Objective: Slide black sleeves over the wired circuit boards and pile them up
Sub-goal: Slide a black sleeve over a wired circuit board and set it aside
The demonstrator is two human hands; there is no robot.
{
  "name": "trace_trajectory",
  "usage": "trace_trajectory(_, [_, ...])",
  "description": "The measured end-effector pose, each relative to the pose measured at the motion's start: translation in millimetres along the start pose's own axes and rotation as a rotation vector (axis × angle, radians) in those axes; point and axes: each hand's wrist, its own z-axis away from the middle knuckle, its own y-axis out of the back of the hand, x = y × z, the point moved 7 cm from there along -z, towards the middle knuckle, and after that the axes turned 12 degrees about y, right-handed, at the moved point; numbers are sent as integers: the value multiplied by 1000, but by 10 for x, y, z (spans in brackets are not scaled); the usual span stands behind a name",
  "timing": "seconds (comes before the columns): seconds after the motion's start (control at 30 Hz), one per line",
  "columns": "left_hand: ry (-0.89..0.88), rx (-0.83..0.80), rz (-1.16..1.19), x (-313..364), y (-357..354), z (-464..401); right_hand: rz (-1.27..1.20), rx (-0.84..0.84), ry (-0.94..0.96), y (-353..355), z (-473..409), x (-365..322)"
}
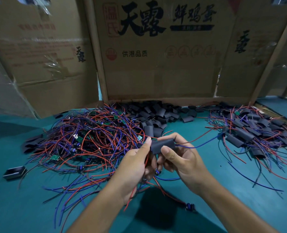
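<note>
My right hand [181,158] pinches a black sleeve [163,145] between thumb and fingers above the green table. Red and blue wires run out of its right end toward the right pile. My left hand [136,167] grips a bundle of red and blue wires [139,187] below the sleeve, its thumb touching the sleeve's left end. The board inside the sleeve is hidden. A tangle of bare wired circuit boards [89,138] lies to the left. Loose black sleeves [158,115] are heaped at the back centre. Sleeved boards are piled at the right [250,132].
Cardboard boxes [156,56] stand as a wall behind the table. A small black tray [15,172] sits at the left edge. A loose small component on wires [189,206] lies near my right forearm. Teal table surface [223,190] shows in front.
</note>
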Motion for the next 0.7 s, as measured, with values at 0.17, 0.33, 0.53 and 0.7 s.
trace_trajectory(0.17, [-21,63,-11,41,101,-15,-79,117,-36,127,-23,85])
trace_trajectory(0.33, [-162,37,-82,157,121,31,-151,109,-71,144,-25,118])
trace_trajectory(0.53, [-50,-114,195,132,58,47,-173,-3,-60,92,-30,43])
trace_trajectory(0.7, [59,-225,334,93,-15,35,-164,-40,-50,56,-20,18])
